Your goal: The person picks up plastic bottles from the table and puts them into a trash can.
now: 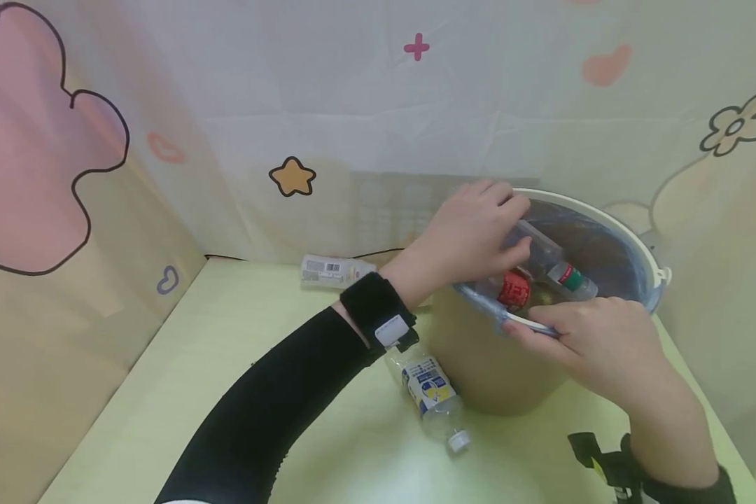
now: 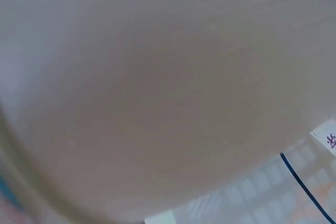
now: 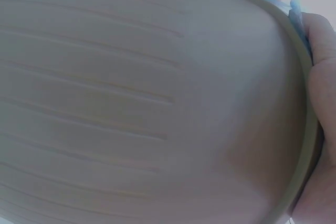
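A beige trash bin (image 1: 498,364) with a pale rim and a bluish plastic liner (image 1: 611,238) stands at the right of the table. My left hand (image 1: 472,234) holds the bin's left rim, its thumb pointing inward. At the near rim, my right hand (image 1: 605,343) grips the edge and liner between thumb and fingers. Inside lie a clear bottle with a green-and-white label (image 1: 567,275) and one with a red label (image 1: 514,290). Both wrist views are mostly filled by the bin's wall (image 2: 168,98), ribbed in the right wrist view (image 3: 105,93).
A clear bottle with a blue, white and yellow label (image 1: 431,388) lies beside the bin's base. Farther back, a whitish bottle with a barcode (image 1: 334,271) lies near the wall. Patterned fabric (image 1: 353,84) backs the pale green table (image 1: 195,371).
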Motion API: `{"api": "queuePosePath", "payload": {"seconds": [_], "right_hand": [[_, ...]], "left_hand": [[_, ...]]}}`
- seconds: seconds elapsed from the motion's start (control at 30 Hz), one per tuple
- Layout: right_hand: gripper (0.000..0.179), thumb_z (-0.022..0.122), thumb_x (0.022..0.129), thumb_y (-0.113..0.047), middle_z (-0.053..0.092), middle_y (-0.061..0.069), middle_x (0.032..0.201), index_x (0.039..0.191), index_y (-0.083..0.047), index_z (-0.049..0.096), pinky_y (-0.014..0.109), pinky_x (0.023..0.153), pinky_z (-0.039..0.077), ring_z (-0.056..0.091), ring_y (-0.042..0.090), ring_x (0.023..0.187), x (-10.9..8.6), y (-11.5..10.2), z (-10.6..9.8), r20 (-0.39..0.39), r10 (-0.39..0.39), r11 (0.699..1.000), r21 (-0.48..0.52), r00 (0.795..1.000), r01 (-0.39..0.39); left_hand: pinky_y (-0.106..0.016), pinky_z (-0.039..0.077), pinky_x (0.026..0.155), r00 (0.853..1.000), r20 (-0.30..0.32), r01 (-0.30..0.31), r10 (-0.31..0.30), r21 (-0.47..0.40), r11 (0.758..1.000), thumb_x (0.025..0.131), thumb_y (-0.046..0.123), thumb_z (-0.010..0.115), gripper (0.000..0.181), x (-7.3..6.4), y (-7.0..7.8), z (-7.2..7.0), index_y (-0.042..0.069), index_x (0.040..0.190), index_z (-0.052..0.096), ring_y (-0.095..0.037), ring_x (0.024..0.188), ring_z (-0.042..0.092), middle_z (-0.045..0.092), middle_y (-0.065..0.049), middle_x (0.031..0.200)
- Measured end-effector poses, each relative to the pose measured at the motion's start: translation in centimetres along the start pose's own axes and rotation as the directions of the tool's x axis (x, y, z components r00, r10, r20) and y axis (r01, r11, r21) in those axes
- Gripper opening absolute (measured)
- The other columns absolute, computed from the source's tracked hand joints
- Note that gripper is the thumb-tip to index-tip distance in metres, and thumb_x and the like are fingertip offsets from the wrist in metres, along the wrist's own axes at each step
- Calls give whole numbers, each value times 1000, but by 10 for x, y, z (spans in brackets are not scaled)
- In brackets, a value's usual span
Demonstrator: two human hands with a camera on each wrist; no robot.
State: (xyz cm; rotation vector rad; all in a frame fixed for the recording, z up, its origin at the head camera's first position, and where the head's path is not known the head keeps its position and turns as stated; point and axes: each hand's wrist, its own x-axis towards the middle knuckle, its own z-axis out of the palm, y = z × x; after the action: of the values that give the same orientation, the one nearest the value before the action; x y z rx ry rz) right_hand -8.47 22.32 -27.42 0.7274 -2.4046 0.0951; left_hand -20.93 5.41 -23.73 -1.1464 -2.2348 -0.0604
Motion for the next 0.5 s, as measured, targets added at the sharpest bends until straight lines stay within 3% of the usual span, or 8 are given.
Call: {"api": "queuePosePath", "payload": {"seconds": [0.17, 0.33, 0.5], "right_hand": [[41, 70, 72, -48, 22, -16, 43, 51, -31, 38, 26, 38, 13, 22, 6, 40, -1, 0, 0, 13, 10, 1000, 0, 1000, -9], [43, 71, 71, -48, 20, -17, 44, 51, -31, 37, 25, 38, 12, 21, 5, 41, -3, 1, -1, 8, 11, 1000, 3, 1000, -11], [43, 70, 72, -50, 20, -17, 44, 52, -31, 37, 26, 38, 14, 23, 5, 41, -2, 0, -2, 31, 34, 999, 2, 999, -34]], "left_hand": [[-31, 47, 81, 989, -144, 10, -29, -133, 991, 86, 39, 50, 33, -22, -10, -10, 14, 102, 65, -16, 92, 55, 64, 1, 96], [-31, 46, 77, 956, -283, 2, -79, -262, 965, 84, 31, 56, 24, -54, -19, -19, 10, 94, 63, -16, 86, 52, 63, -1, 89], [-29, 45, 71, 937, -299, 58, -182, -380, 923, 81, 25, 61, 17, -103, -32, -9, 9, 86, 60, -13, 81, 48, 57, -1, 81]]}}
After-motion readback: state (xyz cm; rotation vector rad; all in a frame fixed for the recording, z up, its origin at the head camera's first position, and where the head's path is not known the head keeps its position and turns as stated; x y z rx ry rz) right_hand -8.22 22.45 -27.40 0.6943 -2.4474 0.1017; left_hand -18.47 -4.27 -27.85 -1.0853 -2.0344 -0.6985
